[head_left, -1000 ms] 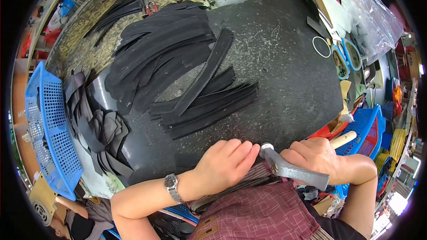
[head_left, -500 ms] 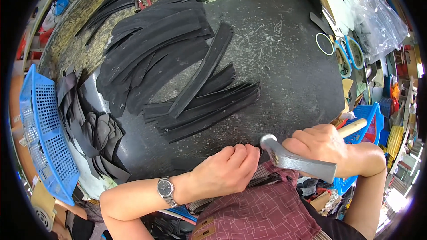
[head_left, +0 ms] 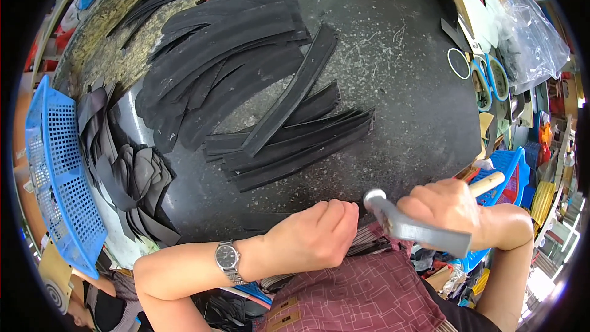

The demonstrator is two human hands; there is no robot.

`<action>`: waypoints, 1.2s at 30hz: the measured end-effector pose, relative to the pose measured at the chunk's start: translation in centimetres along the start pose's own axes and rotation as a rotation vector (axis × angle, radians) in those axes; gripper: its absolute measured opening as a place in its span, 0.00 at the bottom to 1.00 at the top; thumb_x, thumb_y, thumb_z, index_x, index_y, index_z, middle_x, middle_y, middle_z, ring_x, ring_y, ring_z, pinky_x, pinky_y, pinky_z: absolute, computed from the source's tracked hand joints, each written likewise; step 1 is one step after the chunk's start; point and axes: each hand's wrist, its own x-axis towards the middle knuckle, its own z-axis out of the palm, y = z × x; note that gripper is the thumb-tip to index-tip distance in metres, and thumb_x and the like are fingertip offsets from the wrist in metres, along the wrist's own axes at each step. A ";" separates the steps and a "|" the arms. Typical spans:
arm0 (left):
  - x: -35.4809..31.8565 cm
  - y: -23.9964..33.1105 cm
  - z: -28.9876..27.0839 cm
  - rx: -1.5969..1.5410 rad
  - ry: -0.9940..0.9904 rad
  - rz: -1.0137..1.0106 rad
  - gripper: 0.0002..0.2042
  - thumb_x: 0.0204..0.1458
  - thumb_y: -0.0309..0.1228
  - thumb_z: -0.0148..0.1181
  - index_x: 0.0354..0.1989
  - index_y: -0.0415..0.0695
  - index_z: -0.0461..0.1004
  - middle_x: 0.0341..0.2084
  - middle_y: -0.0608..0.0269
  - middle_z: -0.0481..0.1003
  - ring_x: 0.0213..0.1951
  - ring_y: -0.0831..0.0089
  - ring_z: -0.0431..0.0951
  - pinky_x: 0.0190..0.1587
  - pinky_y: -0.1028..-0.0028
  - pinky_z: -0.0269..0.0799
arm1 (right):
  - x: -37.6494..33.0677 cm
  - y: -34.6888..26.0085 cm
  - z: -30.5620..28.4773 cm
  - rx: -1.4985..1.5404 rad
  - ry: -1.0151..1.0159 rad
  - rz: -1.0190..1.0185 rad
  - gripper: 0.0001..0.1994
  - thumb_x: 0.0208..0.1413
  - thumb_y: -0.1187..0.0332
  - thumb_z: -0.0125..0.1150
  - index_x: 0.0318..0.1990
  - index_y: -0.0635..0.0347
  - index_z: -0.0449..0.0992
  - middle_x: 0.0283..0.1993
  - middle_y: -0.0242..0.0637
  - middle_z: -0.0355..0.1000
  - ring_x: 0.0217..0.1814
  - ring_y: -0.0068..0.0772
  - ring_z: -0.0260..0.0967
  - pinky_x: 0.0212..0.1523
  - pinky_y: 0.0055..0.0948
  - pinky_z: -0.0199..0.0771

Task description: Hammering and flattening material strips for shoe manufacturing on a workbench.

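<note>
My right hand (head_left: 439,209) is closed round the wooden handle (head_left: 488,183) of a hammer. Its grey metal head (head_left: 424,233) hangs just to the right of my left fingertips, over the near edge of the black work surface (head_left: 424,117). My left hand (head_left: 319,233) is closed in a pinch at that same edge, with its fingertips turned down. What it pinches is hidden behind the fingers. A dark strip (head_left: 261,220) lies flat beyond my left wrist. Further in, several black strips (head_left: 301,150) overlap, one lying crosswise (head_left: 292,89) over the others.
A large pile of black strips (head_left: 227,55) covers the far left. Curled black pieces (head_left: 138,178) lie beside a blue basket (head_left: 64,166). At the right edge are blue-handled scissors (head_left: 488,77), a clear plastic bag (head_left: 531,37) and another blue basket (head_left: 513,166).
The hammer head has shifted slightly right and down, blurred by motion. My left hand keeps its pinch at nearly the same place. The view has moved a little, so the strips appear further right.
</note>
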 end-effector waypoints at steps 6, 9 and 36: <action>-0.2 -0.3 -0.7 0.008 -0.011 0.010 0.15 0.35 0.27 0.56 0.32 0.30 0.74 0.25 0.60 0.69 0.26 0.73 0.70 0.25 0.80 0.68 | 0.5 -0.5 0.4 -0.072 0.040 -0.044 0.12 0.37 0.67 0.57 0.30 0.59 0.66 0.20 0.30 0.56 0.17 0.27 0.63 0.15 0.27 0.64; -1.0 -0.6 -1.0 -0.119 -0.022 -0.058 0.13 0.35 0.28 0.55 0.29 0.31 0.73 0.26 0.59 0.69 0.26 0.73 0.68 0.26 0.79 0.66 | 1.4 -0.1 0.3 -0.022 0.014 -0.037 0.12 0.36 0.66 0.57 0.30 0.58 0.66 0.20 0.30 0.56 0.17 0.26 0.63 0.15 0.27 0.63; -8.7 2.1 -2.8 -0.081 0.029 -0.242 0.17 0.35 0.31 0.54 0.33 0.31 0.74 0.34 0.54 0.72 0.36 0.66 0.70 0.37 0.74 0.68 | 6.8 -4.5 1.3 -0.144 -0.072 -0.251 0.13 0.34 0.65 0.55 0.30 0.58 0.66 0.20 0.27 0.55 0.17 0.23 0.61 0.14 0.24 0.59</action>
